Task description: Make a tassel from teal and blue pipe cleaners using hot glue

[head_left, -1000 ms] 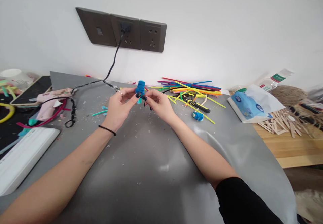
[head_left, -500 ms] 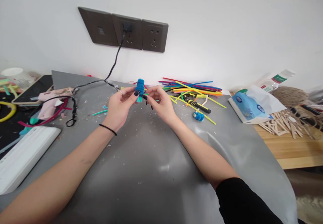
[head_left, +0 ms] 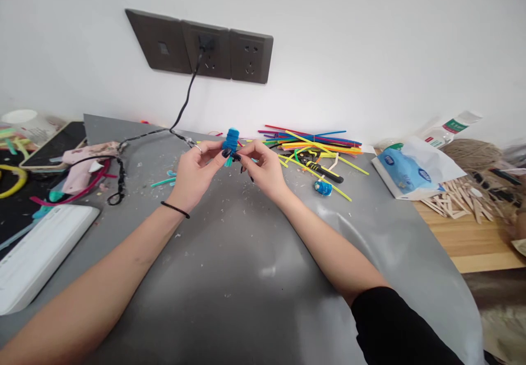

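A small blue wrapped pipe-cleaner piece [head_left: 232,137], with turquoise ends at its bottom, is held up near the back of the grey mat. My left hand [head_left: 196,171] grips it from the left between thumb and fingers. On the other side my right hand [head_left: 265,170] is closed in a pinch at the lower right of the piece; the fingertips hide exactly what part they hold. Another blue wrapped piece [head_left: 323,188] lies on the mat to the right, beside yellow-and-black pliers [head_left: 324,172].
Colourful pipe cleaners [head_left: 312,139] lie in a bundle by the wall. A pink glue gun [head_left: 80,173] and a white power strip [head_left: 41,250] are at left, with a black cord [head_left: 187,102] to the socket. Tissues [head_left: 406,170] and wooden sticks [head_left: 460,200] are at right.
The blue piece has tilted slightly to the right, and both hands have shifted very little. Both hands keep their hold at the piece.
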`<move>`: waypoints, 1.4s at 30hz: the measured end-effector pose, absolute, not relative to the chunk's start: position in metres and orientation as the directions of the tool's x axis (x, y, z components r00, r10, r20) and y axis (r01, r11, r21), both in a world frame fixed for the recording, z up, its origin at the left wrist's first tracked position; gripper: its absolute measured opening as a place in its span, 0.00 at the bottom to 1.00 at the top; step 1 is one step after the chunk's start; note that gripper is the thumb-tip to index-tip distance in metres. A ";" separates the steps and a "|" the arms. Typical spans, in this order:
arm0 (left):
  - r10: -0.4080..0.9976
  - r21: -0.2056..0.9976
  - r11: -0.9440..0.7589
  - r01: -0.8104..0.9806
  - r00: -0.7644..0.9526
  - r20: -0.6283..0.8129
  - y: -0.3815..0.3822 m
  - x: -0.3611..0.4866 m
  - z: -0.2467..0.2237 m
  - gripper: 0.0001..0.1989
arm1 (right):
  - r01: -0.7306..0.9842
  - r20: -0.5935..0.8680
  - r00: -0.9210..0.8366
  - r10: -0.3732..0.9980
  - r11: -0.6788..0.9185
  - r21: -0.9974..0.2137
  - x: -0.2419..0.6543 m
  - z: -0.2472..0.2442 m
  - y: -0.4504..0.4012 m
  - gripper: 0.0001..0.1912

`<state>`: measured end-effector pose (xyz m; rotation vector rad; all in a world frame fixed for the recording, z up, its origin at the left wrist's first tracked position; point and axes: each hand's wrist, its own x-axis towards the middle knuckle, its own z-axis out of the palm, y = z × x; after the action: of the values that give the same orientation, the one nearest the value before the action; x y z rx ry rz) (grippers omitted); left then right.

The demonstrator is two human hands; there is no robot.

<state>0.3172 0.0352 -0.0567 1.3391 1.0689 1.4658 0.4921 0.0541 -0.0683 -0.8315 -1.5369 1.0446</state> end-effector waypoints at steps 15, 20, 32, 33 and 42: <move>0.973 0.973 -0.229 -0.005 -0.035 0.229 0.035 0.316 -0.055 0.28 | -0.056 0.317 -0.254 0.914 0.314 -0.948 0.492 -0.064 0.054 0.18; 0.980 0.981 -0.192 -0.028 -0.056 0.190 0.036 0.316 -0.056 0.28 | -0.033 0.311 -0.234 0.921 0.312 -0.949 0.493 -0.067 0.054 0.15; 0.989 0.970 -0.150 -0.194 -0.034 0.146 0.039 0.313 -0.056 0.19 | 0.034 0.315 -0.231 0.921 0.331 -0.943 0.494 -0.069 0.056 0.12; 0.989 0.967 -0.149 -0.208 -0.027 0.147 0.039 0.313 -0.057 0.18 | 0.042 0.317 -0.232 0.919 0.335 -0.941 0.495 -0.069 0.056 0.12; 0.996 0.946 -0.084 -0.313 0.009 0.092 0.043 0.311 -0.061 0.13 | 0.064 0.334 -0.232 0.914 0.357 -0.932 0.496 -0.070 0.058 0.10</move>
<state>0.3107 0.0427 -0.0612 1.0445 0.9115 1.3898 0.4962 0.0582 -0.0696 -0.9005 -1.5938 1.0375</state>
